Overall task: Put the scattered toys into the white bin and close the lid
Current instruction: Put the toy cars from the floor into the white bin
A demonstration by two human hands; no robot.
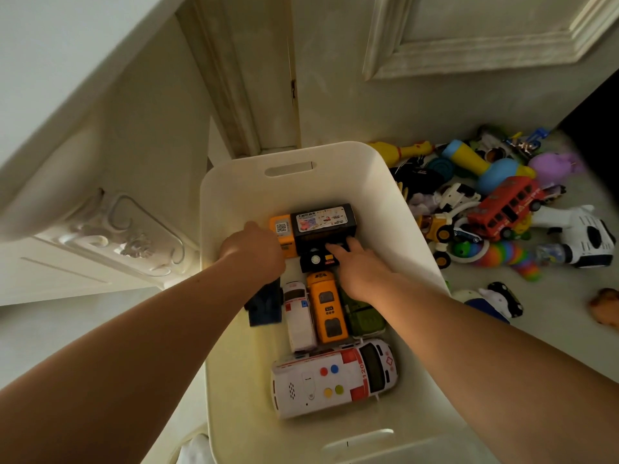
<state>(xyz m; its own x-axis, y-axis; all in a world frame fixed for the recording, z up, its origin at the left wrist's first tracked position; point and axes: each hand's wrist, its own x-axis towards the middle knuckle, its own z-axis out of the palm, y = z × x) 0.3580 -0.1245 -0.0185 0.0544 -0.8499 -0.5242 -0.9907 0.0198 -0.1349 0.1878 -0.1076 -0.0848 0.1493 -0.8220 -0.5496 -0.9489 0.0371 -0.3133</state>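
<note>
The white bin (pixel 301 155) sits open-topped on the floor, with a handle slot in its far wall and one in its near wall. It's partly filled. At the far end there's a black box (pixel 323 222) with a printed label, touching an orange box (pixel 283 229) with a QR code on its left. In the middle a small white ambulance (pixel 299 319), an orange bus (pixel 326 309) and a green vehicle (pixel 363 316) lie side by side lengthwise. A big ambulance marked 120 (pixel 335 376) lies crosswise at the near end. To the right of the bin is the loose pile: red bus (pixel 505 205), rainbow spring toy (pixel 505 256), yellow rubber chicken (pixel 405 150), purple plush (pixel 556 164).
</note>
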